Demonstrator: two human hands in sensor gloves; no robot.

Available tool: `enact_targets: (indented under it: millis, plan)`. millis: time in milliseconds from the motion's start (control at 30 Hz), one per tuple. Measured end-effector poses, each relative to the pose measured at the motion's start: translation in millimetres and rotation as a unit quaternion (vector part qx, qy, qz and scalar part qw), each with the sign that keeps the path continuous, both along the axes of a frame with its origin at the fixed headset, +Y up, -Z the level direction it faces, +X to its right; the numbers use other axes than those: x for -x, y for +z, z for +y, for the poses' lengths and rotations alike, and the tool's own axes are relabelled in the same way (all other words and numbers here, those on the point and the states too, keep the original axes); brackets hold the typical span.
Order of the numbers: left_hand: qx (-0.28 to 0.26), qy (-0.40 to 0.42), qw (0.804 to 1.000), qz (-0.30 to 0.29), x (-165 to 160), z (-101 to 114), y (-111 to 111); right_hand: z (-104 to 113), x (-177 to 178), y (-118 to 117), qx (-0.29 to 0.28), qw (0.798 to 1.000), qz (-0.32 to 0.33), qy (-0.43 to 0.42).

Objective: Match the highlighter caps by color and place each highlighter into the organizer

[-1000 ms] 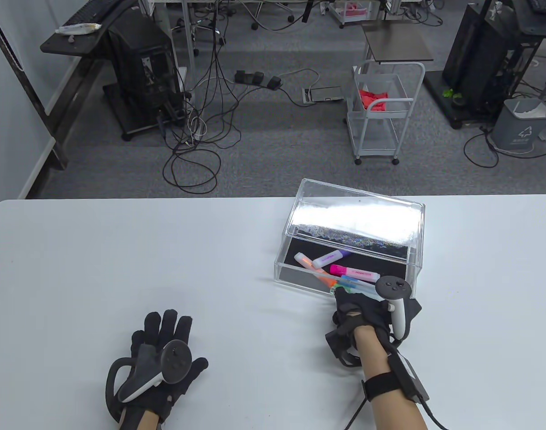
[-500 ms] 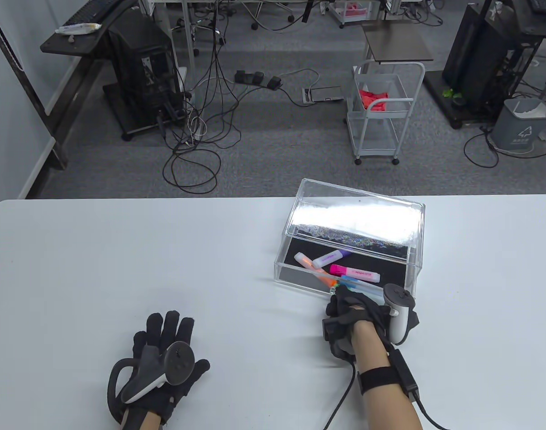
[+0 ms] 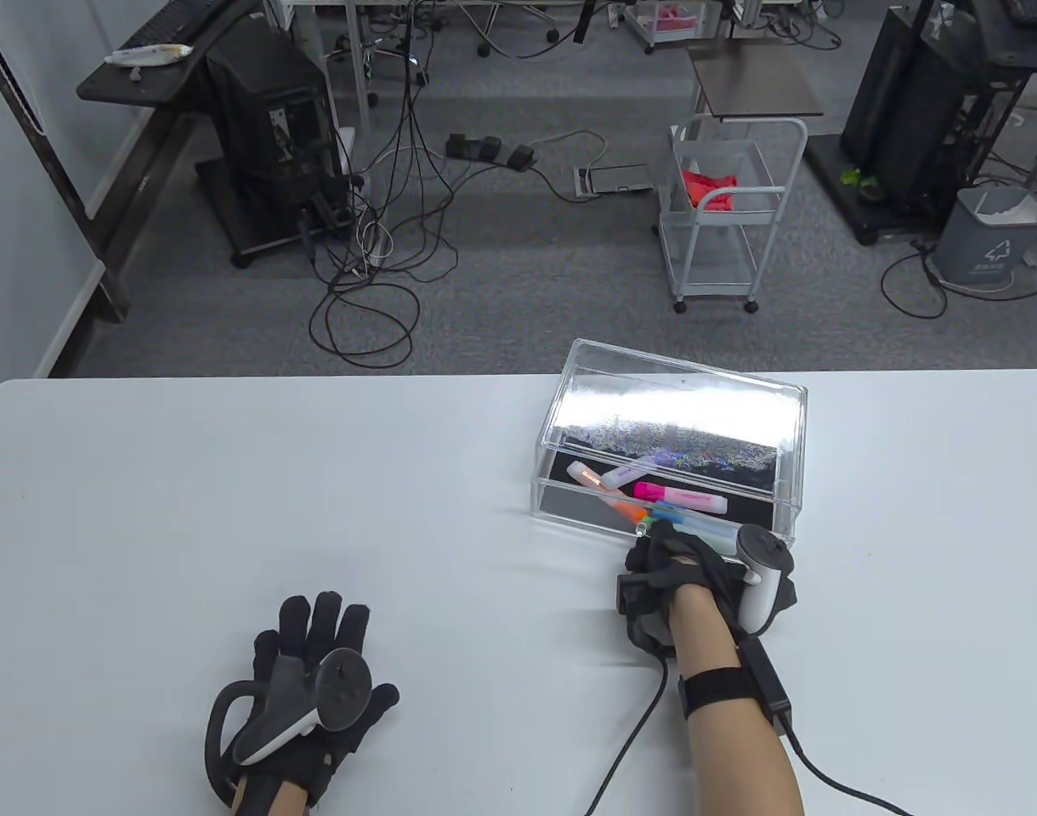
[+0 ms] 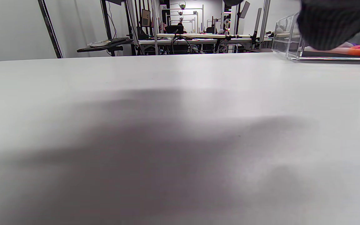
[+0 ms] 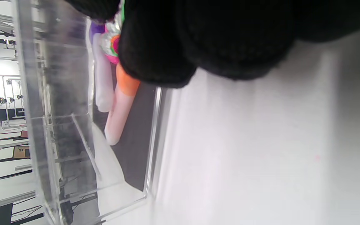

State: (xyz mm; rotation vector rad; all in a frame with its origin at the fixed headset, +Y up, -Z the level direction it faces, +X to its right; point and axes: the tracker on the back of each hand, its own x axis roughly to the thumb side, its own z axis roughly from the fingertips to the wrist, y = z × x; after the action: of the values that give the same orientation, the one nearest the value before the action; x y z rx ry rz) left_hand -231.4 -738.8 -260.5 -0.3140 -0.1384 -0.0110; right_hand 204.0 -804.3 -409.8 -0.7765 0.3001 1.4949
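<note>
A clear acrylic organizer (image 3: 680,399) stands at the table's right middle, its drawer (image 3: 569,508) partly out toward me. In the drawer lie several capped highlighters: orange (image 3: 605,491), purple (image 3: 633,472), pink (image 3: 680,495), blue (image 3: 678,514) and a pale green one (image 3: 716,534). My right hand (image 3: 665,551) sits at the drawer's front edge, its fingers curled onto the small knob there. In the right wrist view the curled fingers (image 5: 167,47) hang over the orange highlighter (image 5: 120,106) and the purple one (image 5: 102,84). My left hand (image 3: 314,629) lies flat on the table, holding nothing.
The white table (image 3: 229,510) ends just behind the organizer. A black cable (image 3: 646,731) trails from my right wrist across the table. In the left wrist view the organizer (image 4: 284,37) stands at the far right, past bare table.
The drawer has slid back into the organizer with my right hand following it. The highlighters moved inward with it. My left hand stayed put.
</note>
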Motion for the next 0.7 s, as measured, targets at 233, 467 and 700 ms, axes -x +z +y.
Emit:
enact_targets:
  millis: [233, 467, 700]
  plan:
    - [0.003, -0.005, 1.000, -0.004, -3.6, -0.7, 0.3, 0.6, -5.6, -21.1, 0.004, 1.000, -0.009, -0.002]
    - [0.003, -0.008, 1.000, -0.005, -5.0, -1.1, 1.1, 0.5, -9.7, -32.7, 0.005, 1.000, -0.011, -0.008]
    - [0.001, -0.007, 1.000, -0.004, -4.2, -1.3, 0.7, 1.0, -9.8, -36.9, 0.003, 1.000, -0.006, -0.007]
